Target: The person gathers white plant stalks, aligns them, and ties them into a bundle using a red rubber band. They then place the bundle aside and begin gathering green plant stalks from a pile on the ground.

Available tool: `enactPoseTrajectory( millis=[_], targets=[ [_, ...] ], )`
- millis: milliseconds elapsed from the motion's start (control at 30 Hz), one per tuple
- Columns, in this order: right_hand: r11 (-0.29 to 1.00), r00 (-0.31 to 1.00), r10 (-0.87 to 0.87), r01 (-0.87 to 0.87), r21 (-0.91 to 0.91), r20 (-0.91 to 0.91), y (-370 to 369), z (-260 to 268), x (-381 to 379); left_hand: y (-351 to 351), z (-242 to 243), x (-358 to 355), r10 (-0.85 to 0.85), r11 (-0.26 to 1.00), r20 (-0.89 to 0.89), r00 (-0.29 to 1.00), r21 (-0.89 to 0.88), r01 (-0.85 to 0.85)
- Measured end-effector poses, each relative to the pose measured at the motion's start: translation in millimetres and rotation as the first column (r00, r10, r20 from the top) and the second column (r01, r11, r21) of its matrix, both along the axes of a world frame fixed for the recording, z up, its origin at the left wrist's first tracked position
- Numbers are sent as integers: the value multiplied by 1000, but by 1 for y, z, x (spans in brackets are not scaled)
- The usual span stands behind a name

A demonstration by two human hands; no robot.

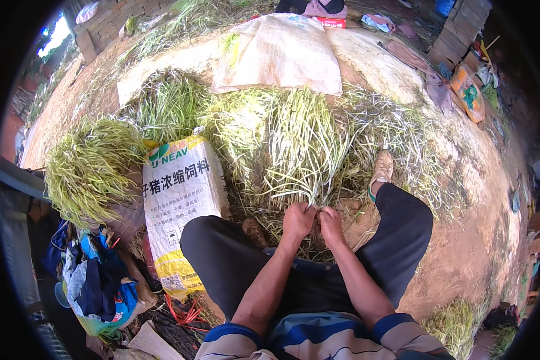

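Note:
My left hand (297,220) grips the pale lower ends of a thin bunch of stalks (310,192), which look like chives or a similar leafy vegetable. Thumb and fingers of my right hand (330,225) are pinched at the same ends, close against the left; the fingers hide exactly what lies between them. The bunch fans out away from me over a larger loose heap of yellow-green stalks (303,130). Both hands are between my bent knees, just above the littered ground.
Left of my knee lies a printed feed sack (180,189), with a leafy pile (92,166) beyond it. A pale woven sheet (279,54) covers ground ahead. Loose stalks (405,135) surround my shoe (382,166). A bag of cloths (96,283) sits lower left.

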State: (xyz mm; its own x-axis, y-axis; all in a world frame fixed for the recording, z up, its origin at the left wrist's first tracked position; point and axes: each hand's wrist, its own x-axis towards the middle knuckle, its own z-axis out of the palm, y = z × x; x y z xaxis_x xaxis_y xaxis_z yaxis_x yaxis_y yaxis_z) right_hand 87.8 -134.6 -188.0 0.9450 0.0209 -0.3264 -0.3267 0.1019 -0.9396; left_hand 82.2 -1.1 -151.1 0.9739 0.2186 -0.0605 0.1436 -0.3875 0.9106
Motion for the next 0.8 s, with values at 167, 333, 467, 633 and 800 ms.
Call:
enactPoseTrajectory(
  millis=[167,333,467,633,800],
  targets=[
    [1000,1000,-1,1,17,11,3,5,0,3,-7,3,37,999,41,999,-13,-36],
    [986,1000,-15,14,164,5,1,10,6,6,-19,8,99,991,-72,992,-82,-105],
    [938,984,50,13,348,-170,-11,14,11,12,-20,7,136,989,-28,990,-59,-137],
    [797,965,150,9,603,-214,-34,16,22,17,-13,7,139,983,-30,990,-116,-141],
    [641,976,191,-46,766,-101,-75,45,47,26,-9,13,209,809,-227,951,-506,-299]
  ],
)
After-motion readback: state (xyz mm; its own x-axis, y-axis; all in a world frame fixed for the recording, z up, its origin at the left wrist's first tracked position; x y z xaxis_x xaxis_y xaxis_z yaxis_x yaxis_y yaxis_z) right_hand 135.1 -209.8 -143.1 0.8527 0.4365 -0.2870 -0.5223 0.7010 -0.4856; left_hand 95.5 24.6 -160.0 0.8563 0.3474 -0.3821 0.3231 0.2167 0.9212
